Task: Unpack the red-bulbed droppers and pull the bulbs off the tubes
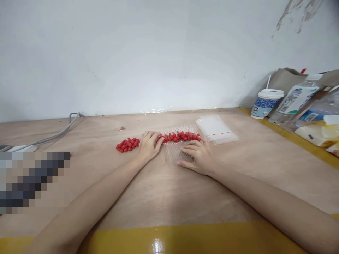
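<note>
A row of small red knobbed pieces (180, 136) lies across several thin, clear strips or tubes (176, 155) on the table. My left hand (148, 146) rests at the row's left end, fingers curved down and thumb apart beside the red pieces. Just left of it sits a heap of similar red pieces (127, 145), partly covered by that hand. At the other end, my right hand (198, 157) lies low over the strips with its fingers spread, its fingertips near the row. Neither hand visibly grips anything.
Clear plastic bags (215, 128) with a red line lie behind my right hand. A paper cup (267, 103), a plastic bottle (298, 97) and packages stand at the right. A grey cable (57, 135) runs along the left. Yellow tape (127, 241) edges the table; a wall rises behind.
</note>
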Available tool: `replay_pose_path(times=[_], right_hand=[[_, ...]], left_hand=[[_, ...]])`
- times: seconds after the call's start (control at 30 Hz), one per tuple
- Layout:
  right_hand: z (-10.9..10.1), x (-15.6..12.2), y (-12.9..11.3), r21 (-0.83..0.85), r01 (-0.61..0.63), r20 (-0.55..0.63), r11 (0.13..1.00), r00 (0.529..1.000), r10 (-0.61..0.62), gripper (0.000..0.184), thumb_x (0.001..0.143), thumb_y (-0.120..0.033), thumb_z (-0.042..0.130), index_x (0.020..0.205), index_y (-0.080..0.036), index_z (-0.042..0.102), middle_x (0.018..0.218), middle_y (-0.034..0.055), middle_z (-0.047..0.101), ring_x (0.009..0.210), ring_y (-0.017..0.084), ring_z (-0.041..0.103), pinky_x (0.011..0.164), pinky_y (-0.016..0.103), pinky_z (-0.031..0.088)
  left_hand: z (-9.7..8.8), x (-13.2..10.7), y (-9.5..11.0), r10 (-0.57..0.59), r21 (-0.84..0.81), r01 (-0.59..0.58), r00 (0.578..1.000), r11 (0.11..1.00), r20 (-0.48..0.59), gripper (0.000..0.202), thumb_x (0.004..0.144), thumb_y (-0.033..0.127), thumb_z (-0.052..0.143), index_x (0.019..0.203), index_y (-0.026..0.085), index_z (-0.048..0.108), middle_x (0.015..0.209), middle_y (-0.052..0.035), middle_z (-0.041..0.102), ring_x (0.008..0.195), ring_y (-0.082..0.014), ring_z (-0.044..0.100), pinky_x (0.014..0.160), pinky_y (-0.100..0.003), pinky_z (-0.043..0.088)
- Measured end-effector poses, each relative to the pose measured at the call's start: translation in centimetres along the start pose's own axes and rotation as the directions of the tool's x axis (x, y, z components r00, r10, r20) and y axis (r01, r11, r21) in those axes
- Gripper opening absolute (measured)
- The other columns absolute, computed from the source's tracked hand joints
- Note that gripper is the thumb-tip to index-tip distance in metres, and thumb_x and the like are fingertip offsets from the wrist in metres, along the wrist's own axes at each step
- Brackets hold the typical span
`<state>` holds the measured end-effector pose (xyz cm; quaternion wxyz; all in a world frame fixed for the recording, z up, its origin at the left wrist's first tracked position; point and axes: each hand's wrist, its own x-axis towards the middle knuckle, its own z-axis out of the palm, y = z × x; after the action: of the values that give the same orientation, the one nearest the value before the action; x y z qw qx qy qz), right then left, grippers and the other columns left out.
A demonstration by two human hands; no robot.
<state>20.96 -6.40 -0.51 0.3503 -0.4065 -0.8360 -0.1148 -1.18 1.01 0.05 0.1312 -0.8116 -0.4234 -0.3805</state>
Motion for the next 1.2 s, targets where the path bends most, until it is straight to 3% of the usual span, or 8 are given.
replay_pose_path(times=[0.13,0.3,0.47,0.57,0.67,0.8,0.97,1.2], right_hand=[[-0.2,-0.3,0.5,0.03,-0.074,-0.028,0.997,0.997,0.075,0.036,0.077,-0.049,0.058,0.099,-0.021,0.065,0.096,0.006,0.068,0.092,0.02,0.058,0.095,0.044,0.032],[-0.2,-0.7,1.5,0.058,-0.165,-0.141,0.985,0.975,0.172,0.022,0.083,-0.037,0.053,0.093,-0.021,0.066,0.093,0.0056,0.067,0.089,0.019,0.059,0.087,0.04,0.037],[-0.2,-0.9,1.9,0.062,-0.136,-0.209,0.989,0.967,0.146,0.018,0.082,-0.031,0.055,0.093,-0.021,0.064,0.091,0.0064,0.066,0.088,0.021,0.058,0.083,0.041,0.039],[-0.2,-0.9,2.0,0.103,-0.082,-0.208,0.991,0.973,0.102,0.025,0.082,-0.028,0.054,0.105,-0.02,0.06,0.099,0.0082,0.062,0.094,0.021,0.057,0.084,0.04,0.043],[-0.5,-0.8,1.8,0.113,-0.035,-0.224,0.993,0.973,0.059,0.044,0.081,-0.03,0.054,0.123,-0.02,0.047,0.118,0.0121,0.053,0.109,0.023,0.051,0.09,0.04,0.043],[-1.0,-0.5,0.9,0.055,0.113,-0.152,0.992,0.983,-0.103,0.058,0.079,-0.04,0.056,0.13,-0.018,0.04,0.13,0.0135,0.046,0.12,0.025,0.043,0.098,0.044,0.037],[-0.8,-0.5,-0.3,0.076,0.222,-0.025,0.972,0.975,-0.22,0.037,0.081,-0.04,0.055,0.112,-0.019,0.057,0.115,0.0085,0.06,0.116,0.023,0.047,0.1,0.047,0.033],[0.3,-0.5,-0.2,0.099,0.236,-0.053,0.967,0.971,-0.231,0.018,0.085,-0.028,0.053,0.097,-0.021,0.064,0.097,0.0015,0.068,0.105,0.019,0.053,0.098,0.042,0.035]], left_hand=[[0.9,0.4,-0.1,-0.008,-0.017,0.008,1.0,1.0,-0.01,0.019,0.084,0.031,0.049,0.087,0.017,0.061,0.084,-0.0064,0.064,0.084,-0.0209,0.056,0.08,-0.036,0.041],[0.9,0.4,-0.5,-0.051,-0.105,0.042,0.995,0.994,-0.087,0.016,0.084,0.028,0.05,0.091,0.017,0.059,0.079,-0.0039,0.064,0.079,-0.0184,0.059,0.077,-0.034,0.044],[0.2,-0.3,-0.6,-0.143,-0.225,0.096,0.969,0.97,-0.202,0.016,0.084,0.026,0.049,0.096,0.017,0.055,0.084,-0.0044,0.062,0.077,-0.0146,0.061,0.071,-0.028,0.049],[-1.0,-1.8,-0.6,-0.2,-0.283,0.127,0.948,0.951,-0.247,0.013,0.083,0.026,0.052,0.091,0.017,0.055,0.087,-0.0047,0.062,0.081,-0.0149,0.061,0.073,-0.029,0.051],[-2.9,-4.0,-0.3,-0.196,-0.42,0.119,0.97,0.9,-0.143,0.013,0.081,0.024,0.055,0.092,0.017,0.055,0.087,-0.0044,0.061,0.08,-0.015,0.063,0.073,-0.029,0.053],[-4.9,-6.0,1.0,-0.048,-0.586,0.082,0.996,0.806,0.073,0.018,0.08,0.018,0.057,0.098,0.018,0.055,0.092,-0.0055,0.064,0.083,-0.0156,0.065,0.076,-0.03,0.056],[-4.8,-6.3,2.5,0.052,-0.652,0.04,0.991,0.757,0.122,0.02,0.08,0.014,0.057,0.1,0.017,0.056,0.096,-0.0067,0.066,0.086,-0.0156,0.065,0.079,-0.03,0.056],[-5.3,-5.4,3.6,0.165,-0.502,-0.087,0.98,0.86,0.113,0.026,0.079,0.018,0.058,0.105,0.018,0.057,0.098,-0.0086,0.062,0.092,-0.017,0.061,0.081,-0.032,0.053]])
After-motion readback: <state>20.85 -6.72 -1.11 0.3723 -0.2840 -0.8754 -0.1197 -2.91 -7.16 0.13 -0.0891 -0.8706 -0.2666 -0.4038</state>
